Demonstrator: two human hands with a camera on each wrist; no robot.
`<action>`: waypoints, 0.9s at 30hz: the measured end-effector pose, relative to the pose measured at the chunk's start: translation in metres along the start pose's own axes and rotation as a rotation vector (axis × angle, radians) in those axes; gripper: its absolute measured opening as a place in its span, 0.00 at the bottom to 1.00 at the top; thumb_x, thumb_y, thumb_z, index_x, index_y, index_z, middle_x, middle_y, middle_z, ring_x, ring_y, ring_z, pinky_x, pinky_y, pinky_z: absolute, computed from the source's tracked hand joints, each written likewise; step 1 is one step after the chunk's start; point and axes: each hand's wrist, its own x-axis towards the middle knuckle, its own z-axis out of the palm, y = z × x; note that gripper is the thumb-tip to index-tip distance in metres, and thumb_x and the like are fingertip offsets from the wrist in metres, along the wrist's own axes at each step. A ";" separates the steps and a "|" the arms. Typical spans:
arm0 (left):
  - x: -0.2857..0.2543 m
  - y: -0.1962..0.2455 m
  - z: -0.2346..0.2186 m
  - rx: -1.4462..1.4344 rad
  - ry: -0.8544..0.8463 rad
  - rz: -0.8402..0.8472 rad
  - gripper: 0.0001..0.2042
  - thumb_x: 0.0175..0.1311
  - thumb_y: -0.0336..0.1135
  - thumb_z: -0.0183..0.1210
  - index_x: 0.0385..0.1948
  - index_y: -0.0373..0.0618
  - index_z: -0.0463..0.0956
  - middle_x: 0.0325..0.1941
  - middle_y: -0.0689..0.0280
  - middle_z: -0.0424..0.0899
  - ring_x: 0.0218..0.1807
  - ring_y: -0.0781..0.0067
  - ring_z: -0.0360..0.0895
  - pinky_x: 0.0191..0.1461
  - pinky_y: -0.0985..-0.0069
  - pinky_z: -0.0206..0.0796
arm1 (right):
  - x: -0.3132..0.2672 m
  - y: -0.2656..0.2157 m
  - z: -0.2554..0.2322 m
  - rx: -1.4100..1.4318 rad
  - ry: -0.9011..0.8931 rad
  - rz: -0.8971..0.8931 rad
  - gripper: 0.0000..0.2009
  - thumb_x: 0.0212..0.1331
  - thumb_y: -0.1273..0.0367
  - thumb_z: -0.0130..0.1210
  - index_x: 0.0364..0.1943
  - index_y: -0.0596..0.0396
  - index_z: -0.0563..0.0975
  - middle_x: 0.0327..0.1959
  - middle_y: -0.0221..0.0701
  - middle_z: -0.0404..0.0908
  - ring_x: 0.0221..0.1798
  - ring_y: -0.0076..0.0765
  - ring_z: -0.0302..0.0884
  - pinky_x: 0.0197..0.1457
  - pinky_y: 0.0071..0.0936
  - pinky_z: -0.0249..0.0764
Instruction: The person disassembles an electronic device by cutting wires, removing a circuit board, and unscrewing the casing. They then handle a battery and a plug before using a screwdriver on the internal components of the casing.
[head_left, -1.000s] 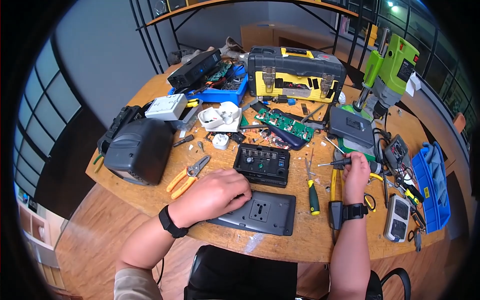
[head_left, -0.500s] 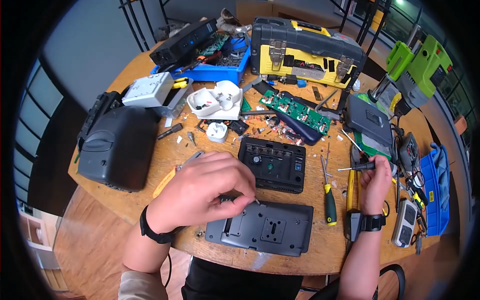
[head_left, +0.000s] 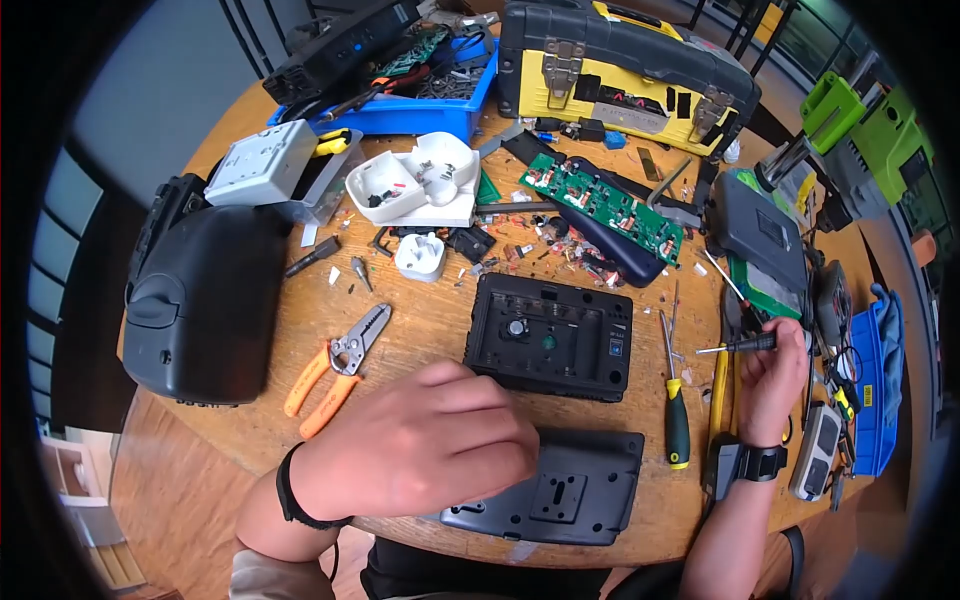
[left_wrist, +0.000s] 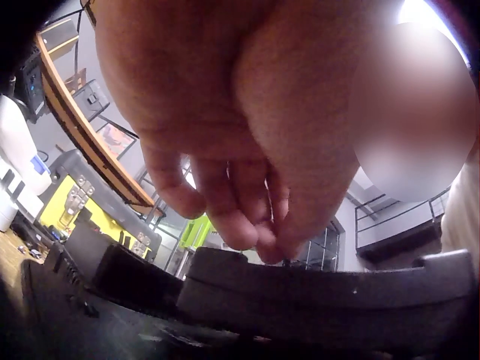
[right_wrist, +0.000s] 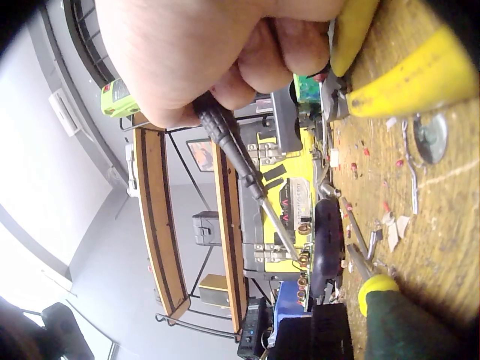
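Observation:
My left hand [head_left: 430, 440] is over the left part of a black plastic back cover [head_left: 600, 490] near the table's front edge. In the left wrist view its thumb and fingertips come together just above the cover's raised edge [left_wrist: 330, 292], pinching a tiny piece that is mostly hidden. My right hand [head_left: 775, 390] grips a black-handled screwdriver [head_left: 755, 343] at the right; its thin shaft points left in the head view. Just behind the cover lies an open black plastic housing [head_left: 550, 340] with a few parts inside.
Orange-handled wire strippers [head_left: 335, 370] lie left of the housing. A green-and-yellow screwdriver [head_left: 677, 420] lies between cover and right hand. Behind are a green circuit board [head_left: 600, 205], scattered scraps and a yellow-black toolbox [head_left: 620, 100]. A black case [head_left: 205, 310] stands left.
My left hand rose from the cover with a small metal piece at its fingertips, then came back over the cover. The right hand still holds its screwdriver. The head view has shifted closer.

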 end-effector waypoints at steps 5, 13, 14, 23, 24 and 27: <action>-0.002 0.001 0.000 0.001 -0.004 -0.001 0.06 0.57 0.34 0.71 0.34 0.52 0.85 0.39 0.75 0.86 0.44 0.70 0.82 0.47 0.72 0.71 | 0.001 0.001 0.001 -0.029 0.024 -0.011 0.10 0.78 0.62 0.51 0.38 0.50 0.75 0.19 0.12 0.57 0.18 0.10 0.46 0.22 0.19 0.41; -0.002 0.005 0.006 0.036 -0.036 0.027 0.07 0.56 0.35 0.71 0.35 0.52 0.84 0.41 0.74 0.85 0.45 0.69 0.82 0.47 0.70 0.70 | 0.001 0.001 -0.001 -0.042 -0.012 -0.007 0.10 0.78 0.62 0.51 0.37 0.49 0.76 0.19 0.13 0.59 0.16 0.10 0.46 0.20 0.18 0.40; -0.002 0.004 0.006 0.034 -0.023 0.020 0.07 0.56 0.35 0.70 0.35 0.52 0.84 0.41 0.74 0.85 0.45 0.69 0.82 0.47 0.70 0.70 | 0.001 0.001 0.000 -0.039 -0.012 -0.011 0.10 0.78 0.62 0.51 0.37 0.49 0.76 0.19 0.13 0.59 0.16 0.10 0.46 0.20 0.18 0.40; -0.001 0.005 0.006 0.048 -0.037 0.041 0.07 0.55 0.35 0.70 0.36 0.53 0.84 0.43 0.75 0.85 0.46 0.69 0.81 0.47 0.70 0.70 | 0.000 0.001 0.002 -0.058 -0.002 -0.019 0.10 0.78 0.63 0.50 0.37 0.49 0.76 0.17 0.12 0.57 0.15 0.10 0.46 0.20 0.18 0.40; -0.001 0.005 0.006 0.053 -0.029 0.039 0.08 0.56 0.35 0.70 0.36 0.53 0.84 0.44 0.75 0.85 0.46 0.69 0.81 0.47 0.70 0.70 | 0.000 0.000 0.002 -0.060 -0.006 -0.016 0.10 0.78 0.62 0.50 0.37 0.49 0.76 0.17 0.12 0.57 0.15 0.10 0.46 0.20 0.18 0.40; -0.001 0.005 0.007 0.027 -0.053 0.021 0.09 0.55 0.35 0.71 0.38 0.53 0.85 0.44 0.75 0.84 0.46 0.69 0.81 0.47 0.70 0.71 | 0.000 0.000 0.004 -0.081 -0.001 -0.017 0.10 0.78 0.62 0.50 0.36 0.48 0.76 0.17 0.12 0.56 0.15 0.10 0.46 0.20 0.18 0.40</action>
